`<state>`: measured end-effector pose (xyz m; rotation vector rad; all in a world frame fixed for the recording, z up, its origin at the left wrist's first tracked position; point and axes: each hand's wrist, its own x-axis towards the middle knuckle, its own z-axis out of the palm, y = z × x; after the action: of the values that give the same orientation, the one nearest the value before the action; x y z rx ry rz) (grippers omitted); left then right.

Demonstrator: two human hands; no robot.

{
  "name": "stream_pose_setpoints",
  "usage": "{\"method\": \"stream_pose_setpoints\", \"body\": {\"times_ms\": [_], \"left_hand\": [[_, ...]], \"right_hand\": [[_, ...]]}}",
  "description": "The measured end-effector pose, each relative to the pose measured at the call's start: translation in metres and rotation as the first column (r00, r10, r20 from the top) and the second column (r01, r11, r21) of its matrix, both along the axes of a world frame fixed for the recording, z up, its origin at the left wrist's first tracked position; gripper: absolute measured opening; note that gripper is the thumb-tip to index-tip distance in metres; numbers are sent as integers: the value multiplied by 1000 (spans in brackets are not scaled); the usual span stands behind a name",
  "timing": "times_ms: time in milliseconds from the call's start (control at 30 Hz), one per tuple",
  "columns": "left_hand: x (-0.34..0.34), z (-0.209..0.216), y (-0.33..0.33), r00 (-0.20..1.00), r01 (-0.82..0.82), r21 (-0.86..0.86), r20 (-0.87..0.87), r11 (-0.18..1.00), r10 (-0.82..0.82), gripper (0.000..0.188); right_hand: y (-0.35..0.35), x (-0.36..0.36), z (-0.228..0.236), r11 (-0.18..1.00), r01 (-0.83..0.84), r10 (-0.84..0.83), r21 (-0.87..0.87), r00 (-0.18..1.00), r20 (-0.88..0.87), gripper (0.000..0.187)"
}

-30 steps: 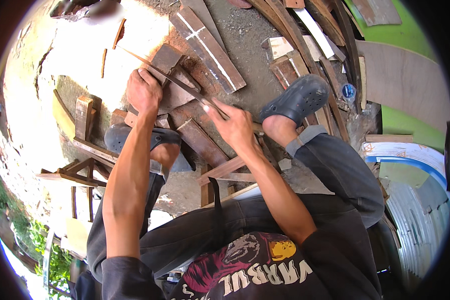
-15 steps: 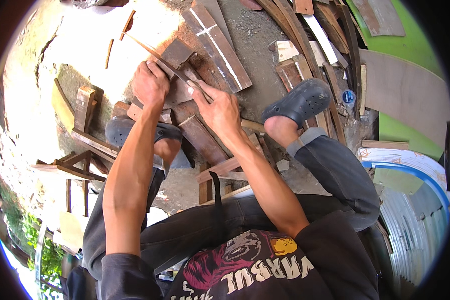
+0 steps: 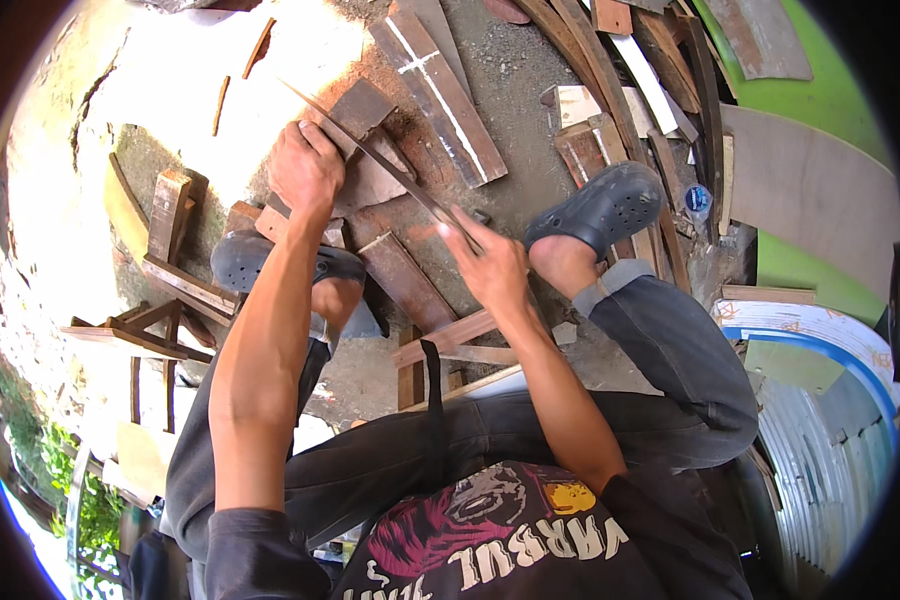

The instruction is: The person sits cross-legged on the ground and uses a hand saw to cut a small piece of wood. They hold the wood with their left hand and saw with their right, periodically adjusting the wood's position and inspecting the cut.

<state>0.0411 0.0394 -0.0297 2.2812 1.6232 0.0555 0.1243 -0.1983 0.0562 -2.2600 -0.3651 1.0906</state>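
Note:
My right hand [image 3: 490, 268] is wrapped round the near end of a long, narrow tapering blade [image 3: 375, 155]. Seen almost edge-on, the blade points up and left; whether it is a saw or a knife I cannot tell. It passes over a brown wooden block [image 3: 363, 105] and a flat reddish piece [image 3: 375, 180] below it. My left hand [image 3: 305, 168] is closed in a fist beside the block, close to the blade's far part. Its fingers hide whatever they grip.
My feet, in dark clogs [image 3: 610, 208], stand either side of the work. A board with a white painted cross [image 3: 440, 95] lies beyond. Offcuts [image 3: 408, 280] are scattered nearer me. Long curved timbers [image 3: 585, 70] and green panels [image 3: 820, 110] are stacked at right.
My right hand has drawn back toward me and to the right, pulling the blade with it. More of the blade shows between my hands. The left hand has barely shifted.

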Motion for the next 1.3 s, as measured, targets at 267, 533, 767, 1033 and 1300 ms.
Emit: {"method": "stream_pose_setpoints", "body": {"times_ms": [267,533,767,1033,1300], "left_hand": [[6,3,3,1000,9,-44,-21,999,-10,42],[-2,-1,-1,1000,19,0,-12,1000,-19,42],[4,3,-1,1000,6,-17,-26,1000,-7,41],[7,6,0,999,-36,-71,-29,997,34,43],[2,2,0,1000,-18,-27,-16,999,18,46]], "right_hand": [[43,24,2,998,-35,28,-57,991,-128,50],[-44,4,8,995,15,-16,100,1000,13,54],[-16,2,15,1000,-4,4,-9,999,-41,53],[16,10,6,1000,-6,6,-2,999,-50,59],[-85,-1,100,998,-24,26,-62,999,29,53]]}}
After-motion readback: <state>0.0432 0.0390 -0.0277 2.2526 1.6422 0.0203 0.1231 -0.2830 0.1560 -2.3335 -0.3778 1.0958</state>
